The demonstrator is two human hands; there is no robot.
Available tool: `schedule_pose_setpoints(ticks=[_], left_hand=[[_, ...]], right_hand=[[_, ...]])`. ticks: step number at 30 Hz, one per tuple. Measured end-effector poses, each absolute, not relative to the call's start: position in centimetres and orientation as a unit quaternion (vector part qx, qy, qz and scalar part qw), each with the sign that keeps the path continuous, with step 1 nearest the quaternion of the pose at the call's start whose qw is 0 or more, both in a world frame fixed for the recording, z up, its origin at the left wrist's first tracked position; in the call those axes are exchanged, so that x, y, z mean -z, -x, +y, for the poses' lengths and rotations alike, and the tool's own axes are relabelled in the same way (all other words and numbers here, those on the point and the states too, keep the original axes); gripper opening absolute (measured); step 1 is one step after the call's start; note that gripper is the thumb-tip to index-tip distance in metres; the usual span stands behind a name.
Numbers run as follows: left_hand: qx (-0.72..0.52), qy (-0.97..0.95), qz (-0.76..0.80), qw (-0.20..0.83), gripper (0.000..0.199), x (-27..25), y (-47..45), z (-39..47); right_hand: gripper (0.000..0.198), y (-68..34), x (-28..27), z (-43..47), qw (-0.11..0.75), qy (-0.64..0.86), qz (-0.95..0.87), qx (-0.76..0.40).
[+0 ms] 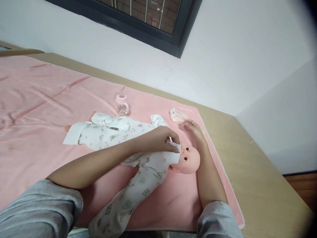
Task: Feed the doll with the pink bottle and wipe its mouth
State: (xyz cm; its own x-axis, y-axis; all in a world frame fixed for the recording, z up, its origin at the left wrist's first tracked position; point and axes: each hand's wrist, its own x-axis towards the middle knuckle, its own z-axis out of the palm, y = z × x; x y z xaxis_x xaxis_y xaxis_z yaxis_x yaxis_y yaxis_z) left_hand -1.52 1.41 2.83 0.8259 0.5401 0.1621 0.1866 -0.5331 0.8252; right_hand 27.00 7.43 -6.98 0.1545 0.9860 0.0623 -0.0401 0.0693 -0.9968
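Note:
A baby doll lies on its back, dressed in a white patterned outfit. My left hand is over the doll's neck and chin, its thumb and fingers pinching a white wipe against the lower face. The wipe hides the doll's mouth and chin. Beyond the doll's head, my right hand is open with its fingers loosely stretched out. Its fingertips are beside a small clear plastic packet. Whether they touch the packet I cannot tell.
A pink baby bottle with a handle stands past the doll's legs. A pink blanket covers most of the wooden table. A white wall with a dark-framed window rises behind the table.

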Motion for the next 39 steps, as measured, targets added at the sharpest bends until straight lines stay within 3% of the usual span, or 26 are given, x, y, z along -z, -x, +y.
schedule_pose_setpoints(ticks=[8,25,39], left_hand=[[-0.218,-0.891,0.231,0.324,0.01,-1.4,0.4,1.2],[-0.202,-0.901,0.197,0.33,0.011,-1.0,0.4,1.3],[-0.192,-0.918,0.216,0.271,0.015,-1.1,0.6,1.5]], right_hand=[[0.027,-27.2,9.5,7.5,0.534,0.494,-0.482,-0.488],[0.024,-28.3,10.4,8.3,0.529,0.511,-0.47,-0.489],[0.027,-28.4,10.4,8.3,0.523,0.523,-0.47,-0.481]])
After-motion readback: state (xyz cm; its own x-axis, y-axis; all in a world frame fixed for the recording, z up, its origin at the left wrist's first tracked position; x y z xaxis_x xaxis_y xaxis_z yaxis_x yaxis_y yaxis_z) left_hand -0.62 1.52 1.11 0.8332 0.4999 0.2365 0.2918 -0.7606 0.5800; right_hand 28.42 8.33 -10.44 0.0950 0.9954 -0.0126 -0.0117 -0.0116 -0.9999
